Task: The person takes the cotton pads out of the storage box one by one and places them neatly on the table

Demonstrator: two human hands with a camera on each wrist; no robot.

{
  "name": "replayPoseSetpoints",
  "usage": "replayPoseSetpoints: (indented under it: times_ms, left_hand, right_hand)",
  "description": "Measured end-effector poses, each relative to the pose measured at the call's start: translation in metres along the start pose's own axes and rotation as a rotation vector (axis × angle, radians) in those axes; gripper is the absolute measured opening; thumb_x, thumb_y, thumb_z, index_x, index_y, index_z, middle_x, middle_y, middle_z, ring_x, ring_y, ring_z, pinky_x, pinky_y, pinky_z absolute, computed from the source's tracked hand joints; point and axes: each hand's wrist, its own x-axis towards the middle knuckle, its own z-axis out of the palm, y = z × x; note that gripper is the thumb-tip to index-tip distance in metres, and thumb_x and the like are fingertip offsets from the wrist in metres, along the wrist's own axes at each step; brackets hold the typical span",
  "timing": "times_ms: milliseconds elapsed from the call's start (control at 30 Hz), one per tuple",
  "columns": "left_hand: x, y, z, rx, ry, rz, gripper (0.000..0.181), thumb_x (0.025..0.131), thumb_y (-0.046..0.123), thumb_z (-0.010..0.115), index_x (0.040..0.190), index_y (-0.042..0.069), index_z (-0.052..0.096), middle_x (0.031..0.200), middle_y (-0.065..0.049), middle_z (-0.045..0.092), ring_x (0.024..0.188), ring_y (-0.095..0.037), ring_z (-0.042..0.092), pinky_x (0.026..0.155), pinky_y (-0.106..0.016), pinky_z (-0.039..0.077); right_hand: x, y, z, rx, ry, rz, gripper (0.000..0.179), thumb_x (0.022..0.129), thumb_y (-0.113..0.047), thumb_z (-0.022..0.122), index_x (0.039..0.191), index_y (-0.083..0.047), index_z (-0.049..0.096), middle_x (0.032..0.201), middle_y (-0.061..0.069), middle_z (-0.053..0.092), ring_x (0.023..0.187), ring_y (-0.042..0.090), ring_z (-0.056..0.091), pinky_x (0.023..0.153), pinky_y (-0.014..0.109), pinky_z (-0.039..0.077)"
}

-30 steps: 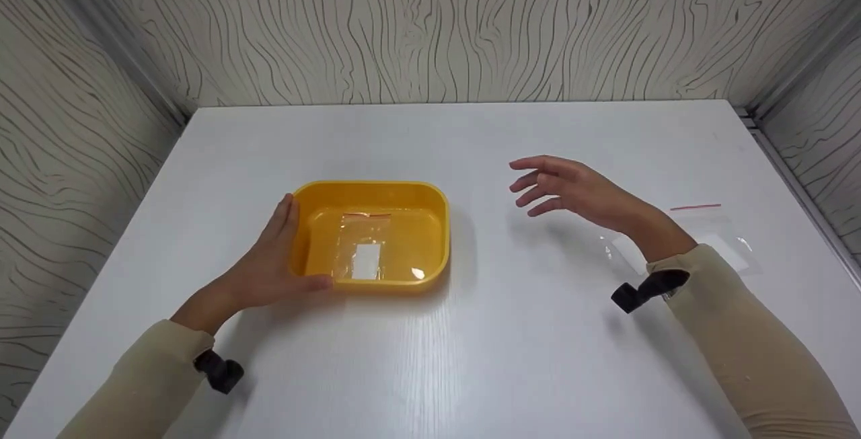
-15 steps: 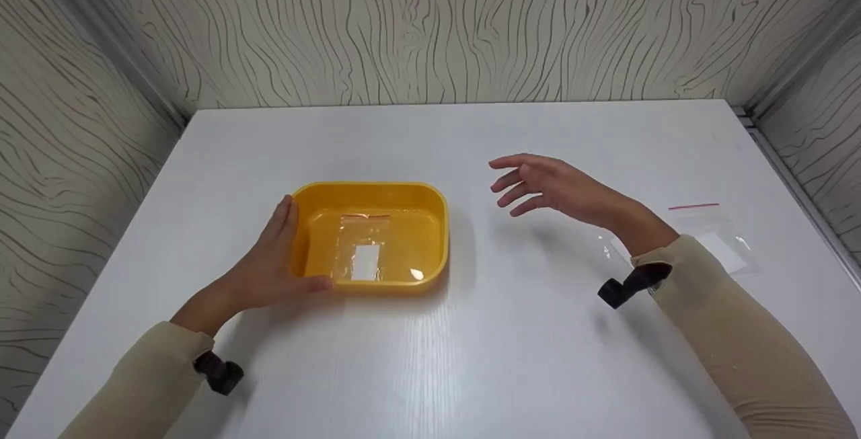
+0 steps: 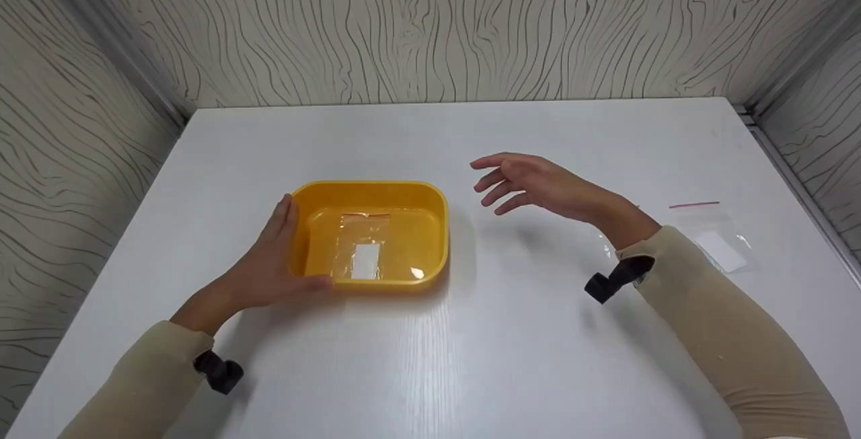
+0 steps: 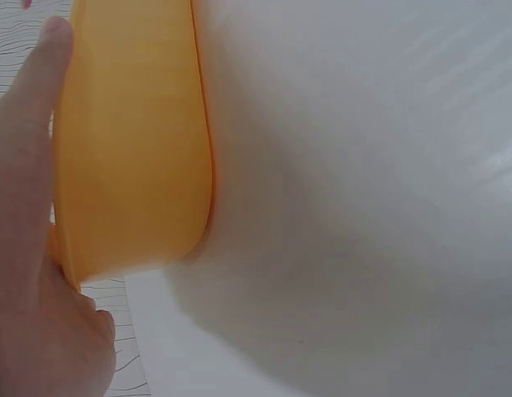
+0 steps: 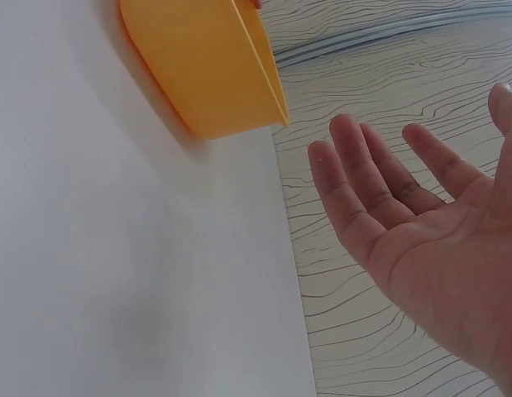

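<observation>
A yellow plastic tub [image 3: 417, 244] stands on the white table, left of centre in the head view. My left hand [image 3: 262, 267] holds its left end, thumb on the near rim and fingers round the far left corner. Inside the tub lies a small clear zip bag [image 3: 363, 230] with a red seal line and a white label. My right hand [image 3: 531, 183], its fingers spread and loosely bent, hovers to the right of the tub with nothing in it. The right wrist view shows its palm [image 5: 454, 265] and the tub's end [image 5: 206, 66] apart from each other.
Farther right on the white table [image 3: 430, 365] lies a clear zip bag [image 3: 720, 241] with a red seal and white label. Glints of another clear bag [image 3: 605, 245] show beside the right wrist, mostly hidden by the arm. Wood-patterned walls [image 3: 430, 29] enclose the back and sides.
My right hand has moved left, closer to the tub, uncovering more of the bag at the far right. The left hand and the tub have stayed put.
</observation>
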Motion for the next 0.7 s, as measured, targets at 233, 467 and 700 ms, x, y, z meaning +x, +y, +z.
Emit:
replayPoseSetpoints:
  times_ms: [233, 467, 700]
  left_hand:
    - [0.001, 0.0, 0.001, 0.01, 0.009, 0.006, 0.139, 0.077, 0.063, 0.079, 0.159, 0.0, -0.013, 0.168, -0.022, -0.012, 0.154, -0.042, 0.002, 0.119, -0.061, 0.022]
    - [0.001, 0.0, 0.0, 0.03, 0.014, 0.009, 0.14, 0.077, 0.065, 0.079, 0.159, -0.002, -0.013, 0.168, -0.022, -0.011, 0.155, -0.041, 0.0, 0.119, -0.061, 0.021]
    - [0.0, 0.001, 0.001, 0.036, 0.007, 0.005, 0.139, 0.077, 0.066, 0.077, 0.159, -0.002, -0.013, 0.168, -0.021, -0.012, 0.155, -0.041, -0.001, 0.12, -0.061, 0.02]
  right_hand:
    - [0.01, -0.006, 0.01, -0.034, -0.022, 0.014, 0.051, 0.111, -0.038, 0.039, 0.151, -0.007, 0.046, 0.132, 0.019, 0.059, 0.118, 0.036, 0.062, 0.098, 0.044, 0.055]
    - [0.02, -0.012, 0.021, -0.047, -0.053, 0.007, 0.058, 0.109, -0.046, 0.041, 0.151, -0.006, 0.046, 0.133, 0.021, 0.059, 0.118, 0.034, 0.063, 0.099, 0.043, 0.054]
    - [0.032, -0.019, 0.031, -0.064, -0.079, 0.004, 0.058, 0.109, -0.048, 0.041, 0.15, -0.008, 0.047, 0.136, 0.026, 0.056, 0.118, 0.034, 0.063, 0.098, 0.044, 0.055]
